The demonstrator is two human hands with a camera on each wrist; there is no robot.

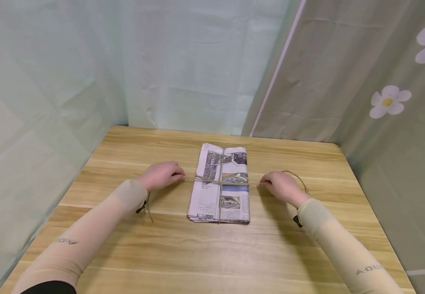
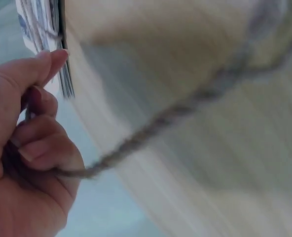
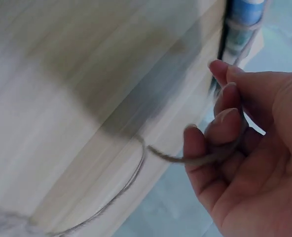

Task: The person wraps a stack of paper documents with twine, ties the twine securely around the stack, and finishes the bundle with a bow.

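A folded stack of newspapers (image 1: 220, 185) lies in the middle of the wooden table (image 1: 212, 253), bound crosswise and lengthwise by a brown twine (image 1: 220, 182). My left hand (image 1: 161, 174) sits just left of the stack, fingers curled round one end of the twine (image 2: 136, 140). My right hand (image 1: 280, 187) sits just right of the stack and grips the other end of the twine (image 3: 185, 159), whose loose tail loops behind the wrist. The stack's edge (image 2: 45, 29) shows beyond the left fingers (image 2: 35, 148), and its other edge (image 3: 242, 24) beyond the right fingers (image 3: 220, 128).
Pale green cloth walls (image 1: 69, 73) close in the table's left and back. A grey-green curtain with white flowers (image 1: 387, 100) hangs along the right side. Bare wood lies in front of the stack, toward me.
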